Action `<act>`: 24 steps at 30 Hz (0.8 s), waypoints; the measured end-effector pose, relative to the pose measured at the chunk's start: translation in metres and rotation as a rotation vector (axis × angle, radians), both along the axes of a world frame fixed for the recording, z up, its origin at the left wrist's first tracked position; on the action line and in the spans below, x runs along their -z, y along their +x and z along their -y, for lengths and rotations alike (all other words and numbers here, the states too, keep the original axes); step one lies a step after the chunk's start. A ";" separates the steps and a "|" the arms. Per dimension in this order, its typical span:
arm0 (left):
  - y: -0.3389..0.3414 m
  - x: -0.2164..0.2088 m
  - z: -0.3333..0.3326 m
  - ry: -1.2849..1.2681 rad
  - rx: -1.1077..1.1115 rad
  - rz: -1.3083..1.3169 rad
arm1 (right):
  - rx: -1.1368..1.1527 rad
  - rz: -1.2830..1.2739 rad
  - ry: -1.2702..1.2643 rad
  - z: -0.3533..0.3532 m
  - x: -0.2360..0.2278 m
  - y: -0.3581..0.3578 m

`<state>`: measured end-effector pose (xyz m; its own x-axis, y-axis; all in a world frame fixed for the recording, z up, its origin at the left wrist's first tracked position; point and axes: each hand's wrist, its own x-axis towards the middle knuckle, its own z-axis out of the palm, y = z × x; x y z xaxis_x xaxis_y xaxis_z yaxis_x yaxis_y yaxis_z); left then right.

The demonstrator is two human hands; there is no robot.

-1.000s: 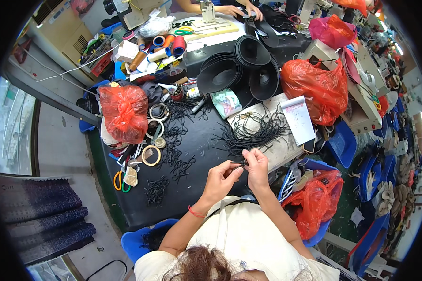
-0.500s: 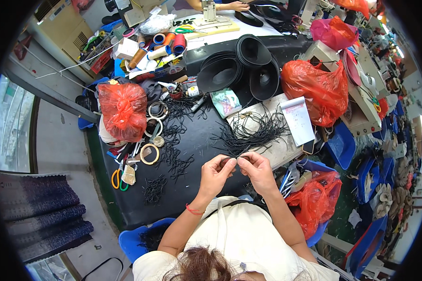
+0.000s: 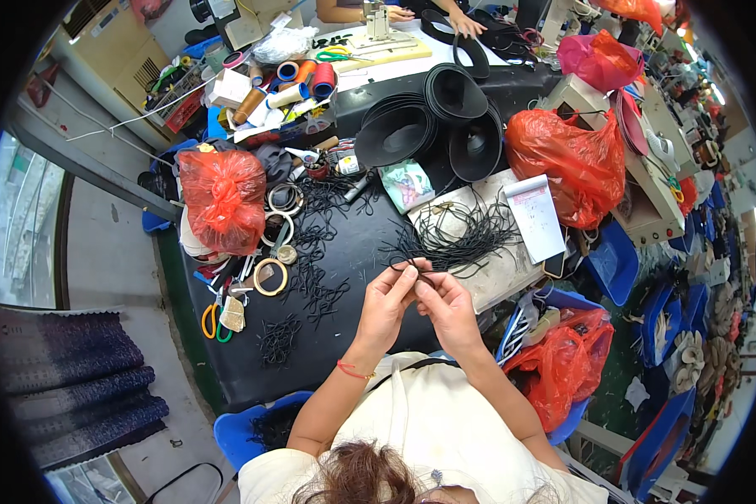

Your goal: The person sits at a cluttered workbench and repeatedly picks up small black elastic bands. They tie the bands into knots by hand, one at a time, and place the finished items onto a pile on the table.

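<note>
Both hands meet over the near edge of the black table. My left hand pinches a thin black cord between thumb and fingertips. Right beside it, my right hand is closed with thumb and fingers on the same cord, whose ends are mostly hidden by the fingers. Just beyond lies a tangled heap of black cords, partly on a pale board. Looped or knotted black cords are strewn to the left, with a small bunch nearer me.
Tape rolls, scissors and a tied red bag line the left side. Black curved pieces are stacked behind. A notepad and a red bag stand right. Across the table, a co-worker's hand holds a black strip.
My hands have come together, the right one shifting left and slightly down against the left. The co-worker's hand has moved in with a black strip at the back.
</note>
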<state>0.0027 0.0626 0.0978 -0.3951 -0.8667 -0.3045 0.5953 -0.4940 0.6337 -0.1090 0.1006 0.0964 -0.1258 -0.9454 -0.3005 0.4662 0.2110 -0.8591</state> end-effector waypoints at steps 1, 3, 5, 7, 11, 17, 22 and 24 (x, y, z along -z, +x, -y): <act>0.003 -0.001 0.003 -0.001 0.020 0.036 | 0.001 -0.045 0.017 -0.001 -0.008 0.003; 0.014 -0.004 0.009 -0.040 0.106 0.072 | 0.039 -0.263 0.030 -0.004 -0.021 -0.002; 0.022 -0.013 0.016 -0.087 0.214 0.124 | 0.075 -0.352 -0.089 0.003 -0.023 -0.014; 0.024 -0.014 0.015 -0.129 0.296 0.148 | -0.005 -0.440 -0.173 0.015 -0.020 -0.020; 0.022 -0.017 0.010 -0.157 0.308 0.131 | -0.147 -0.091 -0.074 0.021 -0.034 -0.014; 0.023 -0.015 0.003 -0.126 0.312 0.113 | -0.111 0.065 0.035 0.020 -0.024 -0.014; 0.021 -0.012 0.001 -0.098 0.312 0.111 | -0.164 0.143 0.124 0.022 -0.014 -0.022; 0.020 -0.009 0.001 -0.087 0.312 0.125 | -0.162 0.175 0.146 0.023 -0.007 -0.024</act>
